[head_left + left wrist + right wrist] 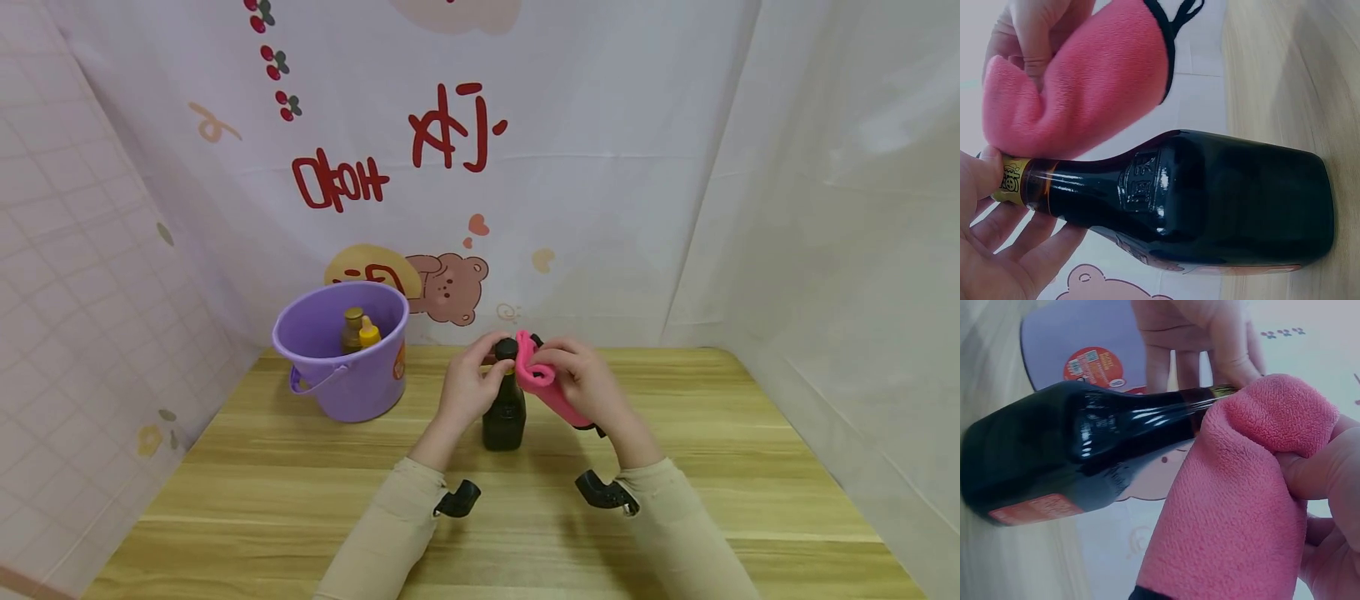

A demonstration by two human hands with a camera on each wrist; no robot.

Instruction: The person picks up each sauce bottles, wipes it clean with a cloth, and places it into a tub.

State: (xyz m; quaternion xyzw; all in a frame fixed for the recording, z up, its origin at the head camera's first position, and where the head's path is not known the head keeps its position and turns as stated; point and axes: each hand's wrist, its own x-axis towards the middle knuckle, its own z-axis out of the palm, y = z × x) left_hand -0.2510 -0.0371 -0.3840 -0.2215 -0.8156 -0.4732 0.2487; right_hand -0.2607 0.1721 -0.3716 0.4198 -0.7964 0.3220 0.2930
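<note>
A dark glass bottle [504,421] with a black cap and a gold neck band stands upright on the table. Around its neck, just under the cap, my left hand [470,379] holds it with thumb and fingers, as the left wrist view shows. My right hand [587,383] pinches a folded pink cloth [1229,506] with black edging and a black loop. In the right wrist view, the thumb presses into the cloth's fold. The cloth lies against the bottle's neck, near the cap. Part of the bottle's label [1038,509] shows on its side.
At the back left of the wooden table [300,500] stands a purple bucket [360,392]. A brownish bottle [352,329] and a yellow-capped bottle [369,333] poke up inside it. A printed cloth backdrop [600,208] hangs behind.
</note>
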